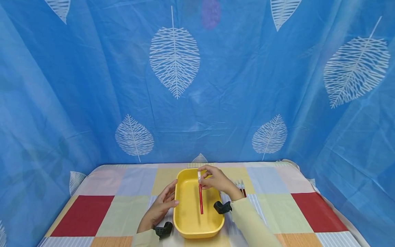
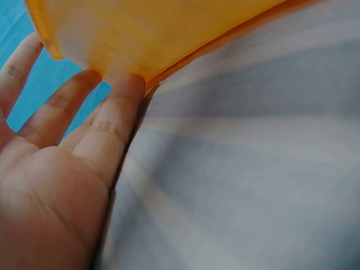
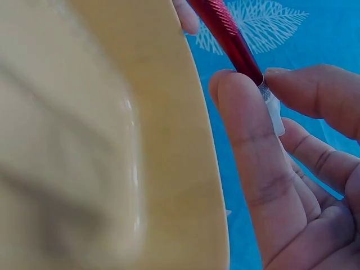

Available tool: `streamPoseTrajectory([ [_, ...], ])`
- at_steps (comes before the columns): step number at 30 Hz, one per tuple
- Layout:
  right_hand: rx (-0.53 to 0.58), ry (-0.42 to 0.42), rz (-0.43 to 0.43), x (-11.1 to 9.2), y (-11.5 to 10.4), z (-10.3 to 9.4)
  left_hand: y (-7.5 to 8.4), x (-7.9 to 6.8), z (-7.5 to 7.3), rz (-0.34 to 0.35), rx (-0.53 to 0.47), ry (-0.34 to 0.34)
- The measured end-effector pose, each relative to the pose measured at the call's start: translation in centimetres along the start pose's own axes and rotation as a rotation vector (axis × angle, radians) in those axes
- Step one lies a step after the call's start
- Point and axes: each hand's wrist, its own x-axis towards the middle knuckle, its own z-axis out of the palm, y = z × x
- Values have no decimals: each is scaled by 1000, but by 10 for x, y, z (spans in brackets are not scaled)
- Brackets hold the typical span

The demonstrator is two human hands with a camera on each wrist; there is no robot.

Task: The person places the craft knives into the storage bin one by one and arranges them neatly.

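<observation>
Head view: a yellow tray (image 1: 188, 206) stands on a cloth-covered bench (image 1: 277, 212) at the bottom centre of the frame. Right hand (image 1: 217, 180), at the tray's upper right, pinches a red-handled tool (image 1: 201, 199) between thumb and fingers at its clear-capped upper end. The tool hangs nearly upright over the tray's interior, red end down; contact with the tray floor cannot be determined. Left hand (image 1: 160, 207) has its fingers spread against the tray's left wall; the left wrist view shows fingertips touching the outer surface. Further tools with silvery tips (image 1: 243, 188) lie on the bench right of the tray, just beside the right wrist. Blue curtain (image 1: 216, 96) printed with white leaves fills the upper frame.
</observation>
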Motion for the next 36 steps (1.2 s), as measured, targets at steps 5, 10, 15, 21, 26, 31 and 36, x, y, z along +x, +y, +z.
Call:
streamPoseTrajectory([
  [5,-11,-7,24,6,0,6,0,1,0,-6,0,4],
  [10,-34,-21,41,11,2,12,-1,1,1,-5,6,14],
  [15,-74,-21,34,16,3,17,-1,1,2,-2,5,15],
  [21,-88,-6,41,20,3,24,-1,1,2,3,7,2],
  [26,-89,-2,53,22,0,29,-1,1,1,-3,1,-3],
  [31,-67,-7,80,26,1,33,-2,1,0,0,-4,-4],
  [36,-52,-4,109,30,3,37,-1,0,0,10,4,-1],
])
